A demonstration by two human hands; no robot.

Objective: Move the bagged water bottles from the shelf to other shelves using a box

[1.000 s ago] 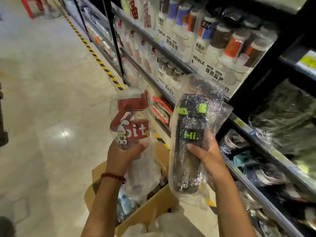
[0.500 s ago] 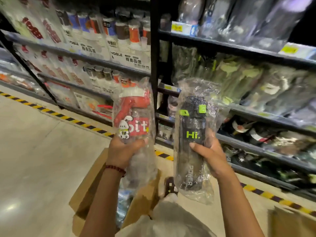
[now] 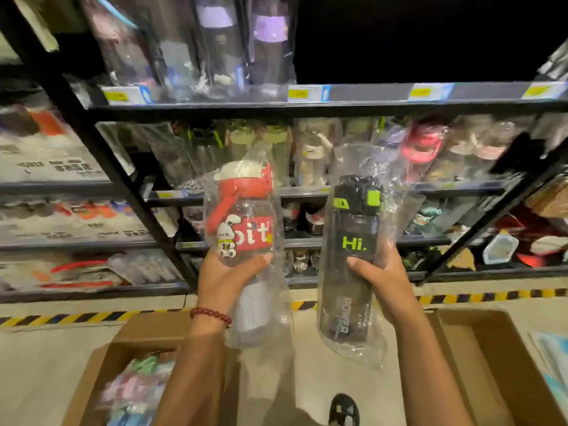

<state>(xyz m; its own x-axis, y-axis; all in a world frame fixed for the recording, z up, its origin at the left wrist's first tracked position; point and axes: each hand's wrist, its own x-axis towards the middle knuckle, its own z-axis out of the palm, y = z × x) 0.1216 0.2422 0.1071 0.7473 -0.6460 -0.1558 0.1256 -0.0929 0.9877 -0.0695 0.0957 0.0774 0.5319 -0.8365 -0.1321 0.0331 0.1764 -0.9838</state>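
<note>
My left hand [image 3: 226, 276] grips a clear bagged bottle with a red lid and a rabbit label [image 3: 246, 216], held upright at chest height. My right hand [image 3: 382, 279] grips a dark bagged bottle with green accents and "Hi." on it [image 3: 353, 238], also upright. Both bottles hang in front of the black shelf unit [image 3: 307, 106]. Below my left arm a cardboard box [image 3: 123, 345] on the floor holds several bagged bottles [image 3: 135, 392].
The shelves hold many bagged bottles; the top shelf's right part [image 3: 430, 38] is dark. A second cardboard box [image 3: 488, 339] sits on the floor at right. Yellow-black tape [image 3: 76, 318] runs along the shelf base. A shoe [image 3: 344, 410] shows below.
The view has swung to the right to face the shelf unit squarely. Both hands have kept their bottles upright. The second box has come into view at right.
</note>
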